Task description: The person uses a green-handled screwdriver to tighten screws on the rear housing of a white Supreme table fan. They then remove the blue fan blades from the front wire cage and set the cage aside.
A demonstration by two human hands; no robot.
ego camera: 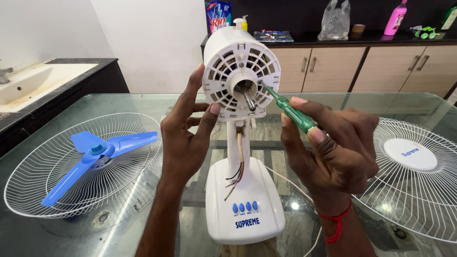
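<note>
Glass tabletop (143, 102) fills my view, with wooden cabinets (362, 69) along the back wall and a sink (28, 83) off to the far left. On the dark counter above the cabinets I see a plastic bag (335, 21), a pink bottle (396, 19) and a blue pouch (218, 15).

At the table's near edge, in the middle, stands the white fan base (245, 202), with four blue buttons low on its front and loose wires (236, 173) hanging down its neck. On top sits the motor housing (240, 71), its vented face turned toward me and the bare shaft (249, 100) sticking out of the centre.

My left hand (183, 138) is open against the housing's left side: the fingers lie up along its rim and the thumb presses near the lower left of the face. It steadies the housing rather than wrapping round it.

My right hand (333, 147) is closed round a green screwdriver (290, 110), thumb and fingertips pinching the handle. The handle lies just right of the housing, and the blade slants up and left to meet the face beside the shaft opening.

Toward the left edge lies a wire guard (33, 190) with the blue blade (95, 154) resting in it. Toward the right edge lies the other guard (419, 190), with a white disc at its centre.
</note>
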